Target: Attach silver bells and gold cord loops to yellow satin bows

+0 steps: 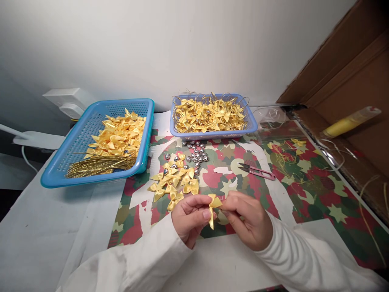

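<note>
A yellow satin ribbon bow (215, 201) is pinched between the thumb and fingers of my left hand (192, 219), one of its ends pointing down. Close to the bow's right edge, my right hand (251, 219) is closed with thumb and index finger together; what lies in that pinch is too small to make out. Just beyond my hands, loose yellow bows (172, 182) lie in a heap on the camouflage-patterned sheet (219, 227). Small silver bells (199, 153) are scattered behind that heap, a few among the bows.
At left, a blue basket (57, 166) holds yellow bows and a bundle of gold wire ties (101, 165). A second basket (212, 135) at the back contains bows with gold loops. Pink thread snips (258, 171), yellow thread scraps (285, 156) and a cardboard box (343, 61) are on the right.
</note>
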`<state>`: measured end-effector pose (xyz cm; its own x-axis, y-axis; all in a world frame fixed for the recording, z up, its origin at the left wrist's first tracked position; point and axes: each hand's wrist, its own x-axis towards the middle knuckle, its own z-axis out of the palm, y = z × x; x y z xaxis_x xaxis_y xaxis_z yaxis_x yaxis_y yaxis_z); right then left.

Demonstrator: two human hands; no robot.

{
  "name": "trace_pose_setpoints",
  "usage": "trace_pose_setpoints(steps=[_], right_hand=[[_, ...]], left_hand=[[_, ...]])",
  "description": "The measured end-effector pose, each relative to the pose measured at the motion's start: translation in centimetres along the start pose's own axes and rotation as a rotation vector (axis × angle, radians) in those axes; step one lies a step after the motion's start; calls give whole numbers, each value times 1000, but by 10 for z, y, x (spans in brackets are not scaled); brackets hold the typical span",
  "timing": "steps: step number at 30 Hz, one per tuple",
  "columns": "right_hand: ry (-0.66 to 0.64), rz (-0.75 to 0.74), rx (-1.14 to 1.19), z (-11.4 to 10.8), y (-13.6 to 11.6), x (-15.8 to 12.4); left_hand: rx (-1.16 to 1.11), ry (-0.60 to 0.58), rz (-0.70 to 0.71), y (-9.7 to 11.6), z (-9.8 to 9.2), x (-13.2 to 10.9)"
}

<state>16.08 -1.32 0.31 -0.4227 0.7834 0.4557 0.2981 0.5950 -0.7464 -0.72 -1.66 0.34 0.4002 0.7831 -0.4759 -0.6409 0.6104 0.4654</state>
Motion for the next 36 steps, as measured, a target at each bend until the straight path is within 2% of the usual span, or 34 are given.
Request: trace_pose_setpoints(steps=[3, 9, 19, 28, 33, 36], right_hand=[[-3, 4, 7, 0, 0, 0], [-1, 2, 9, 0, 0, -1], [1, 10, 17, 0, 0, -1], [-22, 2, 10, 0, 1, 0], [-16, -17, 9, 0, -3, 3], [-12, -9, 18, 0, -2, 2]], left_hand=[[-9, -14, 0, -1, -3, 2], [-10, 40, 3, 1, 3, -1], [2, -8, -4, -3, -6, 3], [2, 34, -18, 0, 1, -1], [-3, -23, -40, -2, -1, 0], [5, 1, -30, -2, 2, -1]])
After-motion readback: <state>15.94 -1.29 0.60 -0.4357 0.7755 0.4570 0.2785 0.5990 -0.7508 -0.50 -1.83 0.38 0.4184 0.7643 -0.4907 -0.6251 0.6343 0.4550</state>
